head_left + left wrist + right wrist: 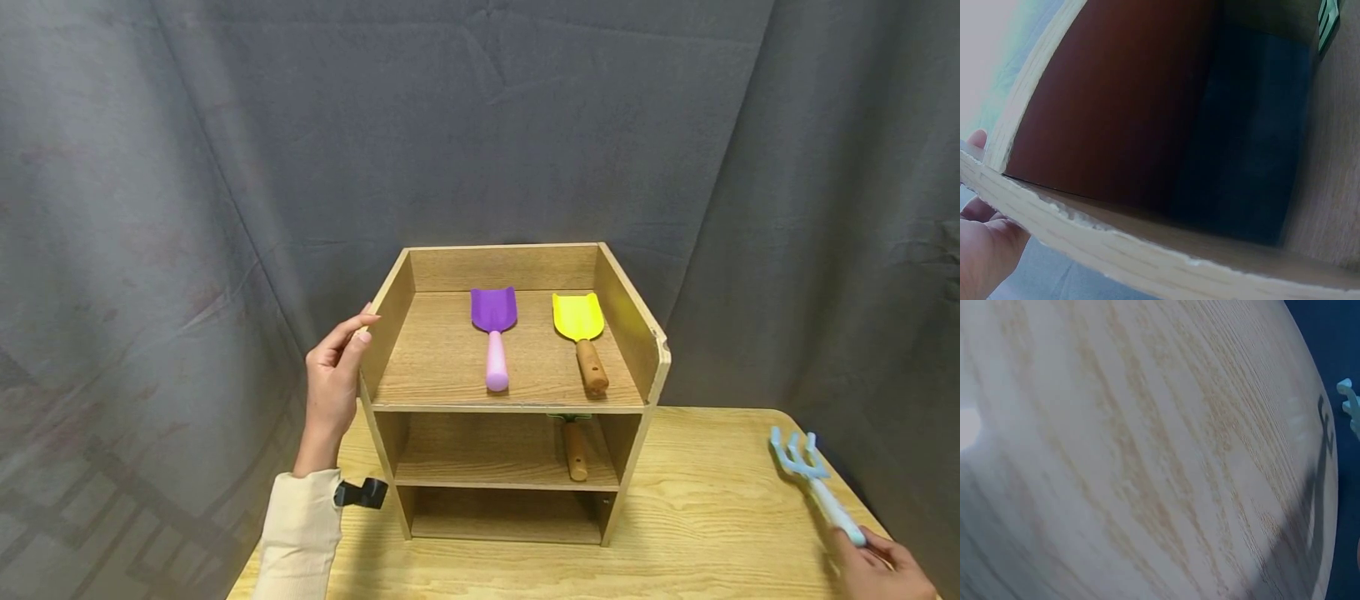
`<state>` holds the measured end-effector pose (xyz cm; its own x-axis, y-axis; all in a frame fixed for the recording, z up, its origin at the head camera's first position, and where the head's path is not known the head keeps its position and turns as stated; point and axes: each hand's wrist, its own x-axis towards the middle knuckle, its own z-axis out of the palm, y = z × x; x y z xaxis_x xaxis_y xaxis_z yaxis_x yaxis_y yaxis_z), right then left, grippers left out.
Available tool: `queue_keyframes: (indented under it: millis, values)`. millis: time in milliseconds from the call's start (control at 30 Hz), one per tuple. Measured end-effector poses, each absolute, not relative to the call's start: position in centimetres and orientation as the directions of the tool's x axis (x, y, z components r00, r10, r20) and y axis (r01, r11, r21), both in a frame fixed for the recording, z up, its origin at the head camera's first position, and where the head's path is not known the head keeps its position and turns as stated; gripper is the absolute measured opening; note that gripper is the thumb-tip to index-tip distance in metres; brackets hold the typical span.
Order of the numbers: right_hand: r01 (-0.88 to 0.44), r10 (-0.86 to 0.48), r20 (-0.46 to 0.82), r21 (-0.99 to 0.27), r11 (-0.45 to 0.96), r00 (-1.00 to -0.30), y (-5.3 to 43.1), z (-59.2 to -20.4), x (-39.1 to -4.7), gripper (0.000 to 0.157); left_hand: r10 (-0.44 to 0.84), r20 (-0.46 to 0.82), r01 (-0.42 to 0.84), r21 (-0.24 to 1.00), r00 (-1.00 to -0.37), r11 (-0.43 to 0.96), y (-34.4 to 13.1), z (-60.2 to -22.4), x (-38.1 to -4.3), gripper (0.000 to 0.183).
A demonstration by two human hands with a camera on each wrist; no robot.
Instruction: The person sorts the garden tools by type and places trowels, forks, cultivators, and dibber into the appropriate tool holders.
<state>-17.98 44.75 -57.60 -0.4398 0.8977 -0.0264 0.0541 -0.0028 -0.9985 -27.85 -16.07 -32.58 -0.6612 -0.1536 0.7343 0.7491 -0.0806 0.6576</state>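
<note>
At the left of a small wooden shelf unit (507,409), my left hand (335,379) grips the upper edge of its side panel (388,321). The left wrist view shows the thumb side of that hand (988,250) against the pale board edge. Low at the far right, my right hand (881,565) holds a light blue hand rake (831,504) by its handle end, prongs pointing away. Its prongs (1350,403) show at the right border of the right wrist view. A purple toy shovel (494,310) with a pink handle and a yellow shovel (578,317) with a brown handle lie on the top shelf.
On the middle shelf lies a brown-handled tool (575,450), its green head mostly hidden under the top board. The bottom shelf (506,514) sits just above the light wooden table (697,500). Grey cloth (480,125) hangs behind and at both sides.
</note>
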Motion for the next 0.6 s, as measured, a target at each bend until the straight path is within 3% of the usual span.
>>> queue_keyframes:
  millis: [133,233,467,600]
  values:
    - [0.078,0.889,-0.074,-0.996,-0.044,-0.452,44.5,-57.4,-17.9,0.02,-0.154,0.735,0.75,0.657,-0.66,-0.076,-16.1,-32.6,-27.8,0.021]
    - [0.109,0.905,-0.033,-0.994,0.015,-0.423,44.3,-57.3,-17.9,0.02,-0.153,0.736,0.751,0.656,-0.659,-0.076,-16.1,-32.6,-27.8,0.021]
    - [0.004,0.916,0.01,-1.0,0.012,-0.401,43.6,-56.8,-17.7,0.031,-0.156,0.739,0.754,0.651,-0.656,-0.085,-16.1,-32.6,-27.9,0.02]
    - [0.061,0.916,-0.001,-0.998,0.026,-0.402,43.3,-56.6,-17.5,0.026,-0.156,0.737,0.753,0.651,-0.658,-0.099,-16.0,-32.7,-27.9,0.02]
